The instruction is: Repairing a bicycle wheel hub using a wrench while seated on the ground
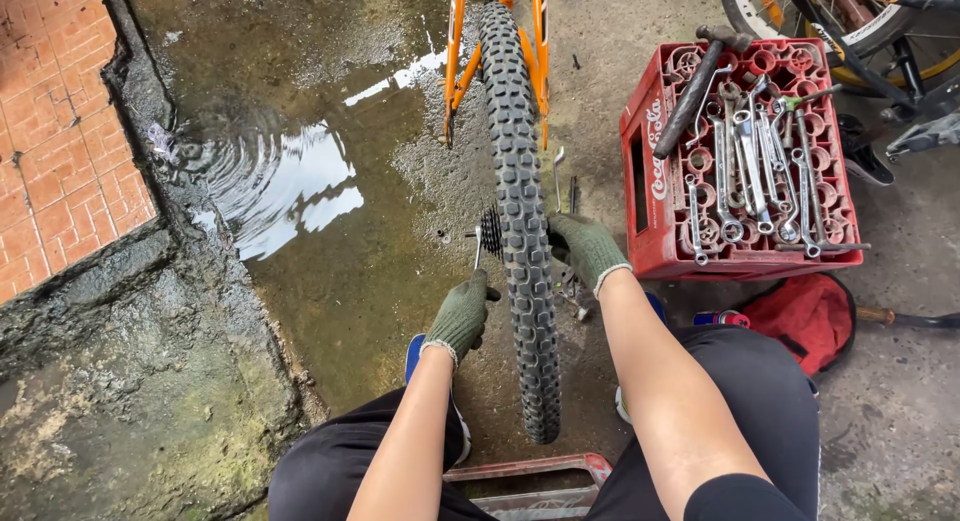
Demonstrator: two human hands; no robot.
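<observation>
Wheel (522,231) between both gloved hands (520,281)

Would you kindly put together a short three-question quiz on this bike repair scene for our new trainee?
1. True or false: both hands wear green gloves.
2. Which hand grips a thin metal tool beside the cogs? A) left B) right C) neither
3. Fill in: the wrenches and hammer lie on top of a red ____.

Key
1. True: the left hand and the right hand are both gloved.
2. A: the left hand grips the tool by the cogs; the right hand rests on the other side of the tyre.
3. Crate: the crate bears the wrenches and the hammer.
</observation>
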